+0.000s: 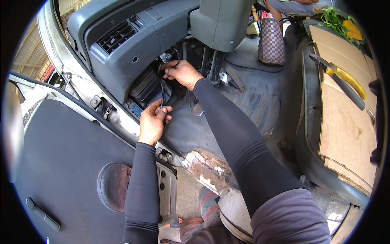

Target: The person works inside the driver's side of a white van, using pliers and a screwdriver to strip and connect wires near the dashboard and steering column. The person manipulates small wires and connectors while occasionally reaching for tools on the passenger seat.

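On the near side of the dashboard (150, 44), well to its lower left, is a dark door panel (69, 142) with a window crank (44, 214) and a round speaker cover (109, 186). Well to the right of the dashboard is a seat (306, 122) topped with cardboard (345, 130), on which lie pliers (348, 83) with yellow and dark handles.

Closer in, just below the dashboard, the left hand (152, 123) pinches a thin dark wire (162, 91) between thumb and fingers. The wire rises from there toward the dashboard's underside. Apart from the left hand and higher up, the right hand (183, 75) has its fingers gathered near the wire's upper part, just under the dashboard's lower edge; I cannot tell whether they grip it. A small round fitting (165, 57) sits just above those fingertips, at that edge.

Farther off, a grey housing (221, 24) stands at the dashboard's right end. Beyond it, well right of the dashboard, are a checkered woven bag (271, 42) and leafy greens (335, 19).
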`<state>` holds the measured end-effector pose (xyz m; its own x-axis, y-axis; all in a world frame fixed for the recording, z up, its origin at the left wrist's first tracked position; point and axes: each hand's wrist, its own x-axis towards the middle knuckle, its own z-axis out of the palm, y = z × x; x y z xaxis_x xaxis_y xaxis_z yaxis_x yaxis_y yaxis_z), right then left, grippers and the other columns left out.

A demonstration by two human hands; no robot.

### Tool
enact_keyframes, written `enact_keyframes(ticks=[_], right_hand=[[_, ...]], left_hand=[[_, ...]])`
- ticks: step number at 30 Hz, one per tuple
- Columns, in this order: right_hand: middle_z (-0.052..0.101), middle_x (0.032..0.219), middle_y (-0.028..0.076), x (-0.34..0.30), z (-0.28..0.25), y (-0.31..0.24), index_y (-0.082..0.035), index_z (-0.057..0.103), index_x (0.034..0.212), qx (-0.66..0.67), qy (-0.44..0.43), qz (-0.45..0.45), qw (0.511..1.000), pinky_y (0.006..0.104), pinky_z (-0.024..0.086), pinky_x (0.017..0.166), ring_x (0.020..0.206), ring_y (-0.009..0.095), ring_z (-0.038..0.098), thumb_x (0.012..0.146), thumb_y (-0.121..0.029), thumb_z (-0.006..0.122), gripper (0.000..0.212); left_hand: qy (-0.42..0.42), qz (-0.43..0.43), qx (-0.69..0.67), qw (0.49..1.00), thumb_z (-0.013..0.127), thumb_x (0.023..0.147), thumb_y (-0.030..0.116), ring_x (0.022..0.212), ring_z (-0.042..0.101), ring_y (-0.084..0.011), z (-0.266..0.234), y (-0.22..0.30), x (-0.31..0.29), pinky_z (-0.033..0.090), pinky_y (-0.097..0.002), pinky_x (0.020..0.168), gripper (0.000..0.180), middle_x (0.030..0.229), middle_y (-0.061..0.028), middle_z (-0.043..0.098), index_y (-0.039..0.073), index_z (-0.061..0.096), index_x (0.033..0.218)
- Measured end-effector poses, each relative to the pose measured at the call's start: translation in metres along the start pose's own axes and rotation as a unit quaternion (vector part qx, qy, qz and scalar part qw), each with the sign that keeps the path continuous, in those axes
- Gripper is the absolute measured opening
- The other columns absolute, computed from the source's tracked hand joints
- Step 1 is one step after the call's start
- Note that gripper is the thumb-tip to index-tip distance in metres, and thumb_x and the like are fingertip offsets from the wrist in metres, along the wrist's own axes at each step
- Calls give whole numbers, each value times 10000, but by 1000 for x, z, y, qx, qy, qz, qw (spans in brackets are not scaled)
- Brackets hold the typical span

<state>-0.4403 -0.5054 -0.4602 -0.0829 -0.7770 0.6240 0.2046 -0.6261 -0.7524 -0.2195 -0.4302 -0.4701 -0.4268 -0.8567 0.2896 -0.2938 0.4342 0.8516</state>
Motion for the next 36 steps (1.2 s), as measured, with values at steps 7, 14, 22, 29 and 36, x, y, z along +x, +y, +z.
enact_keyframes(ticks=[7,14,22,29,36], right_hand=[[745,881,106,-9,-20,18,62,731,1016,-8,51,21,998,298,566,689,709,167,714,988,-126,665,202],[717,889,129,-20,-26,27,53,684,1068,101,70,109,986,308,615,715,750,210,741,1038,-227,663,282],[729,1095,154,-26,-32,28,44,656,1211,144,54,114,981,370,591,898,990,245,741,1052,-234,636,321],[676,1324,198,-38,-36,12,34,573,1393,139,1,145,980,434,516,1062,1261,305,644,1080,-309,589,465],[685,1293,192,-36,-35,10,36,618,1337,101,4,145,984,413,553,996,1186,284,682,1058,-334,625,463]], left_hand=[[8,3,-22,1000,543,1055,31,748,642,-79,-3,3,-2,551,-226,694,451,1064,-73,735,-63,472,1490],[2,7,-41,999,546,1058,35,753,646,-76,-4,-1,-2,551,-226,694,455,1073,-73,734,-58,466,1497],[9,8,-41,999,553,1059,39,750,650,-79,-4,-7,1,552,-224,693,452,1077,-76,739,-50,473,1495],[9,5,-41,999,562,1057,41,749,652,-79,-5,-8,0,557,-226,699,450,1085,-72,743,-39,481,1493],[9,5,-39,999,563,1056,39,755,653,-84,-5,-7,-1,559,-234,701,457,1093,-78,743,-44,474,1497]])
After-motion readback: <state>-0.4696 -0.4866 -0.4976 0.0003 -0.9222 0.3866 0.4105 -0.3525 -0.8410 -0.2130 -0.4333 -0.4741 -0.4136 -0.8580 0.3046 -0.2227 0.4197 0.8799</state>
